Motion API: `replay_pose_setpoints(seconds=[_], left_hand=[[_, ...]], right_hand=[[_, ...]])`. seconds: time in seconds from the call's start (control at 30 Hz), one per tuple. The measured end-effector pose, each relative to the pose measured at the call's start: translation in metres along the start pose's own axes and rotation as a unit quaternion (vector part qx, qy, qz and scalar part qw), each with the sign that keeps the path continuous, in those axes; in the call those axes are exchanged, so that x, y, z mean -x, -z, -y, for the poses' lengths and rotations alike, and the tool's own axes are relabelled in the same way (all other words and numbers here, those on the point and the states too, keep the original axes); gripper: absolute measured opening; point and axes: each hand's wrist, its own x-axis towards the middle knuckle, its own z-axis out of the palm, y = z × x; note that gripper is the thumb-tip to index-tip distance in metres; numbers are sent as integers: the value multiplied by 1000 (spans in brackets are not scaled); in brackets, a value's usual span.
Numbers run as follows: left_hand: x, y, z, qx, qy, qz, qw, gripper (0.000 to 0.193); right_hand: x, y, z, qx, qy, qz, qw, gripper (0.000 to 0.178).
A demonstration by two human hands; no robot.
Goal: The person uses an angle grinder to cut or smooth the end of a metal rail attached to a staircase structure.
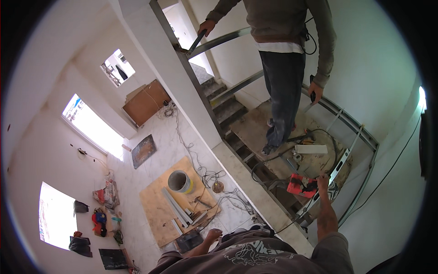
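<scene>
My right hand [323,181] is closed around the middle of a long white spirit level [339,168], which slants across the landing at the right. Beside that hand is a red and black box-shaped thing [301,185]; I cannot tell whether the two touch. My left hand [213,235] is low in front of my body with its fingers curled; whatever they hold, if anything, cannot be made out. Ahead, another person [285,68] stands on the boards, one hand on a dark-handled tool [197,42] at the metal post, the other on a dark object [313,95].
Metal rails [237,86] frame the landing beside stairs [219,102]. Cables and a white block [311,149] lie near the person's feet. Past a low ledge [237,169], the lower floor holds a board [155,205] with a bucket [179,181], metal profiles and tangled cords [212,176].
</scene>
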Motion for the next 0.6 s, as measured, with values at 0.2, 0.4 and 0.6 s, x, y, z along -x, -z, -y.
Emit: replay_pose_setpoints(seconds=[0.2, 0.4, 0.6], left_hand=[[2, 4, 14, -123, -91, 28, 988, 25], [6, -14, -9, -87, -106, 27, 990, 26], [17, -6, -3, 23, -36, -8, 999, 31]], right_hand=[[39, -8, -26, -97, -119, 20, 988, 21], [35, 6, -102, 568, 236, 121, 779, 45], [59, -24, -94, 555, 234, 141, 786, 41]])
